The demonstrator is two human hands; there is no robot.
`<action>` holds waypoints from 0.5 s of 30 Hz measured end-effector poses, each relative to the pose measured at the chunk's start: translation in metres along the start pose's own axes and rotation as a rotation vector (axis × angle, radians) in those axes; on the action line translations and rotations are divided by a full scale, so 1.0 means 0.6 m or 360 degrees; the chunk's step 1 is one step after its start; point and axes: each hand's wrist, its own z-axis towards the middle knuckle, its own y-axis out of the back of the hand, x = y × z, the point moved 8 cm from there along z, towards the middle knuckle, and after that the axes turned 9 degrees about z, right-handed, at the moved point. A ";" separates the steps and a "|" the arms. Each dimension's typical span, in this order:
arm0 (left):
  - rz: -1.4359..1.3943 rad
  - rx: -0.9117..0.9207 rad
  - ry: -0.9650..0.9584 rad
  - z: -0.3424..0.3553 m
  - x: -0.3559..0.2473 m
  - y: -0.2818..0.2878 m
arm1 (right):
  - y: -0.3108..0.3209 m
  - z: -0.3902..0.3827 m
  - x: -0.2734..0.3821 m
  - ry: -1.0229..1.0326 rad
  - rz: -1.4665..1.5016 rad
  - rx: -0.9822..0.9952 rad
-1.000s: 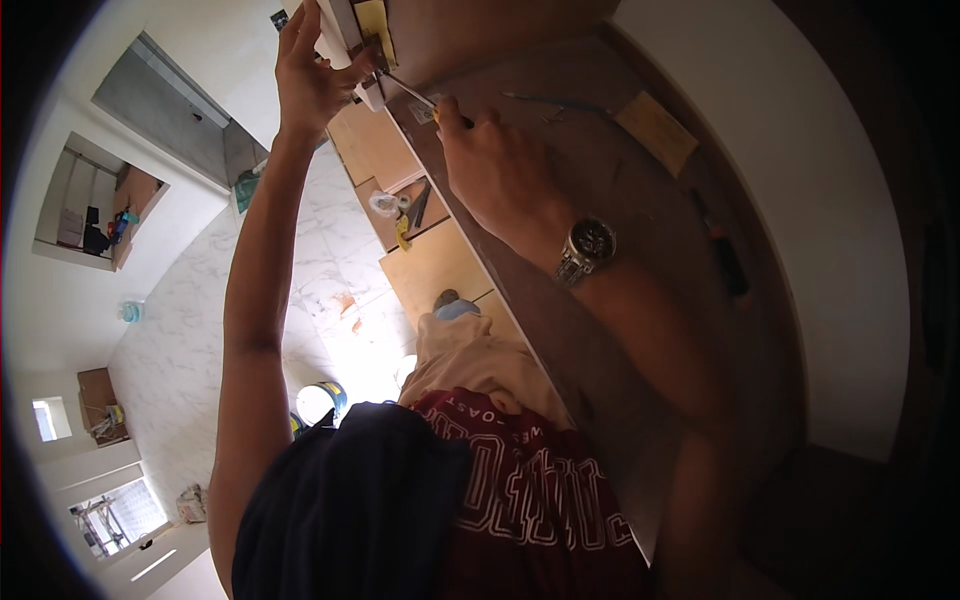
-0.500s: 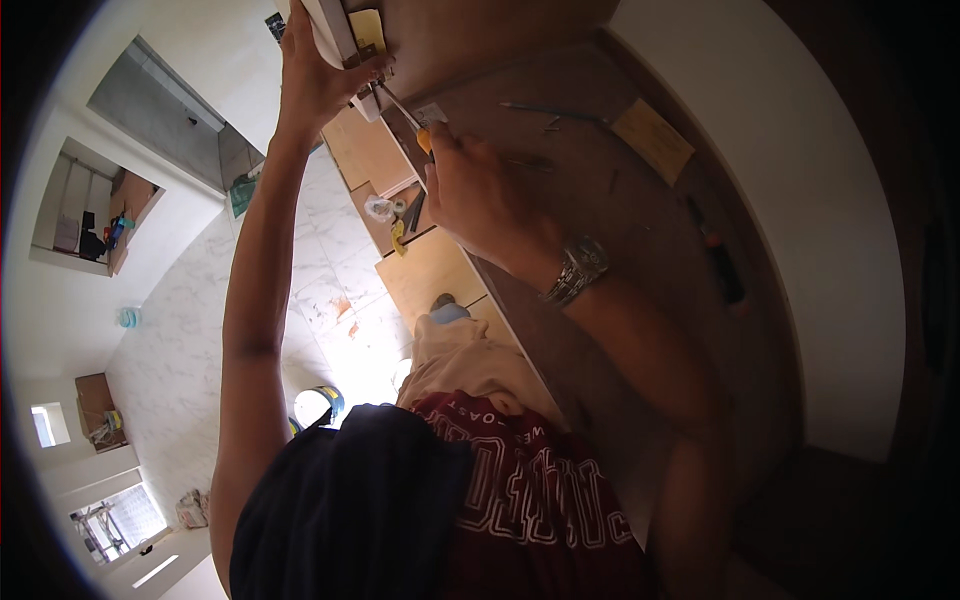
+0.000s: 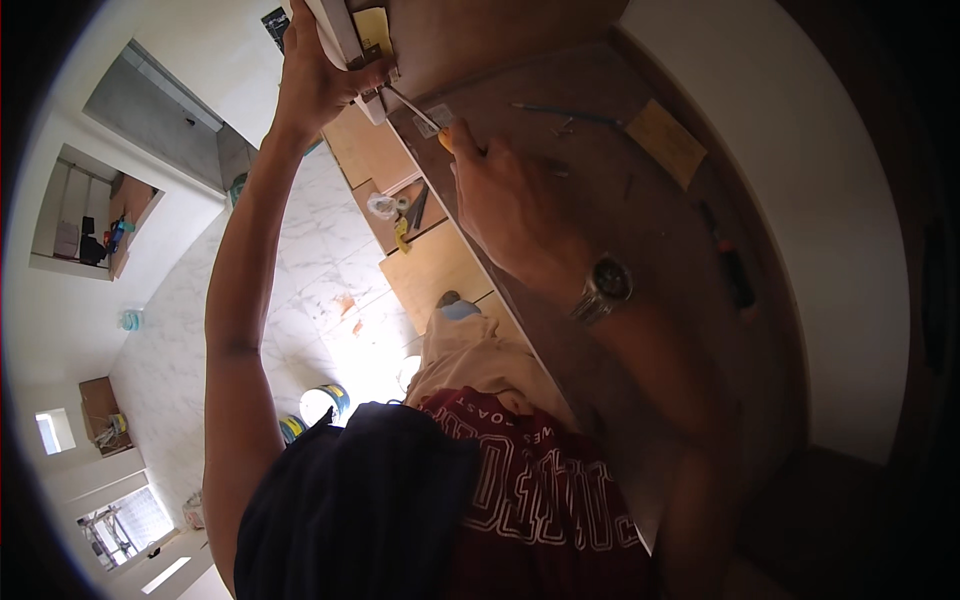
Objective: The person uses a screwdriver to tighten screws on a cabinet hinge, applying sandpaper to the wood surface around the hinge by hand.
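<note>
"Screwdriver (image 3: 445,137): where is it, and who has it?"

"Near the top, just left of centre. The right hand (image 3: 515,205) is curled shut around its yellow handle. The thin metal shaft slants up and left, its tip close to the left thumb, beside a small metal fitting (image 3: 372,55). Whether the tip touches the fitting is too small to tell."

"And the left hand (image 3: 315,88)?"

"Raised high, in a wide grasp on the edge of a pale panel (image 3: 340,35): fingers along the far side, thumb stretched across toward the fitting. Yellow paper sits just above the thumb."

"What lies around them?"

"Under the right arm, a brown surface (image 3: 590,210). On it, beyond the right hand, are a pencil (image 3: 540,108), a yellowish sheet (image 3: 667,143) and a dark tool with a red patch (image 3: 735,272). A metal wristwatch (image 3: 609,280) circles the right wrist. Lower left, a pale marbled floor (image 3: 325,240) holds a bucket (image 3: 320,402)."
</note>
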 end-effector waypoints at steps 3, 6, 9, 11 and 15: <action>-0.0012 -0.0011 -0.0015 0.004 -0.003 -0.002 | -0.017 0.004 -0.012 -0.0271 -0.0291 0.0233; -0.0022 -0.0011 -0.0024 0.004 -0.004 -0.003 | -0.039 0.014 -0.049 -0.0831 0.0762 0.0380; -0.0004 -0.0005 -0.0014 0.004 0.001 -0.001 | -0.063 -0.015 -0.065 -0.1450 0.1648 0.0533; 0.0006 -0.0005 -0.0018 0.006 0.003 0.000 | -0.005 0.017 -0.015 0.0024 0.0114 0.0023; 0.0005 -0.0015 -0.0024 0.008 0.005 -0.002 | -0.007 0.011 -0.023 -0.0302 -0.0228 0.0161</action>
